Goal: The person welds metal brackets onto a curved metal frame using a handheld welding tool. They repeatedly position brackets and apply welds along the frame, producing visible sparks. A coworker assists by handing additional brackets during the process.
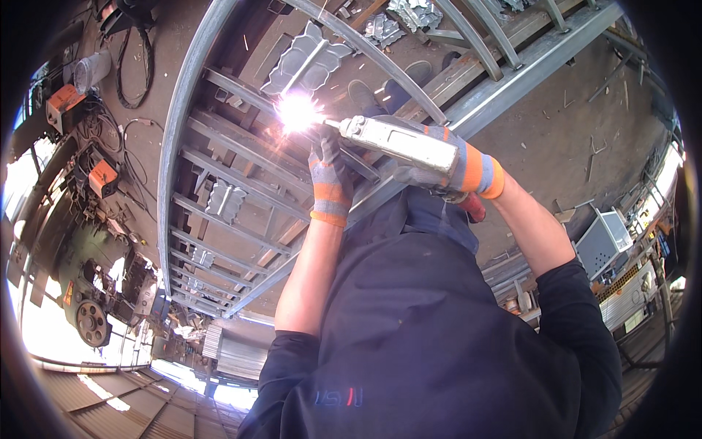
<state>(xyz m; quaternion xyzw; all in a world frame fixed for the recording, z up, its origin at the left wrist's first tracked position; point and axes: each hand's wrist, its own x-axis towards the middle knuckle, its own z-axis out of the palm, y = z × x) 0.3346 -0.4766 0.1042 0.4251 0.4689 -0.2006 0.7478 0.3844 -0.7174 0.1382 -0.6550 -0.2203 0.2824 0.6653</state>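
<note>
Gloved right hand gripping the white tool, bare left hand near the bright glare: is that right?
Not quite: the left hand wears a grey-and-orange glove, as the head view shows. It is near the bright glare, and the gloved right hand does grip the white tool.

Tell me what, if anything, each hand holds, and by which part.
The right hand grips the white welding tool toward its rear end. The left hand has its fingertips near the tool's front tip; whether it holds anything cannot be told.
</note>
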